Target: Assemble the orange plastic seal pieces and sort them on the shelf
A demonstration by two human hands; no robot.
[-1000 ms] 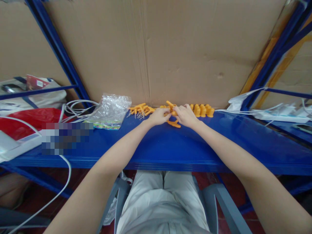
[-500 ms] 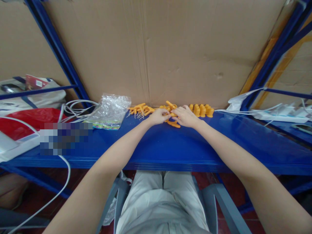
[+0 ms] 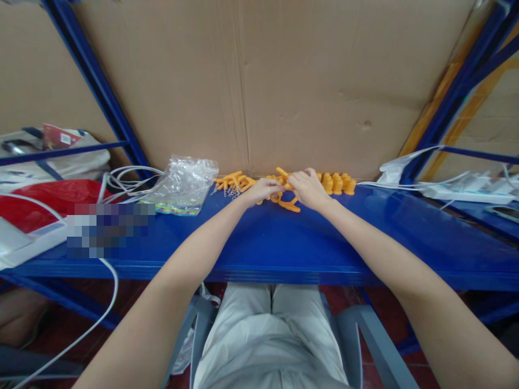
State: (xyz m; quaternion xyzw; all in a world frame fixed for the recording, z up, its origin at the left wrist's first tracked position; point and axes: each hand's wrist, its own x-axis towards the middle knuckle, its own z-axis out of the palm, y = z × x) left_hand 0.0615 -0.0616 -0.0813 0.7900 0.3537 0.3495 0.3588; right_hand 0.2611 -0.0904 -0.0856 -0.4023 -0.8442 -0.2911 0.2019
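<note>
Several orange pieces (image 3: 291, 206) lie on the worktop (image 3: 284, 243) near your left hand (image 3: 263, 190), which has shifted slightly left; I can't tell its grip. Your right hand (image 3: 306, 188) holds an orange part (image 3: 288, 187).

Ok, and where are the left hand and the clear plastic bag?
Left hand (image 3: 261, 190): head view, back of the hand.
Clear plastic bag (image 3: 184, 181): head view, its crinkled middle.

At least six yellow bell-shaped pieces (image 3: 349, 186) show, some hidden; the yellow handles with metal spirals (image 3: 233, 178) overlap too much to count. There are one counter (image 3: 292, 246), one clear plastic bag (image 3: 188, 181), one tote bag (image 3: 87, 160) and two slanting blue posts (image 3: 95, 81).
</note>
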